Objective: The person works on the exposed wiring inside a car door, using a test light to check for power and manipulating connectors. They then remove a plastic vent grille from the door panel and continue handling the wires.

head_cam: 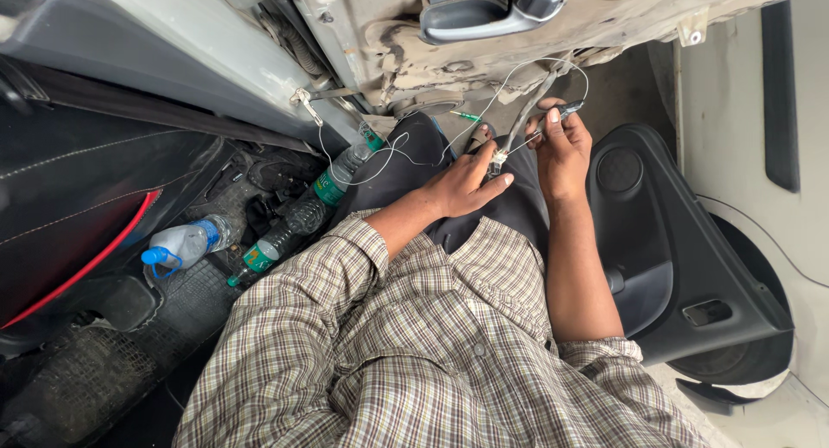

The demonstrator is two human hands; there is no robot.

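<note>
Centre-top of frame: left hand (466,184) pinches a small white connector (498,161) on the thin white wires (393,150), fingers closed on it; right hand (563,150) is curled shut around a dark probe-like tool (566,111), tip near the wire bundle hanging from the stripped door (484,42). Risk, as I judge it: the wires look thin and run taut up to the door, so a tug could pull one loose or snap it, and the tool tip could slip off the connector. The slack loop trails by the bottles (294,215) at left on the floor mat (173,301) and could snag.
</note>
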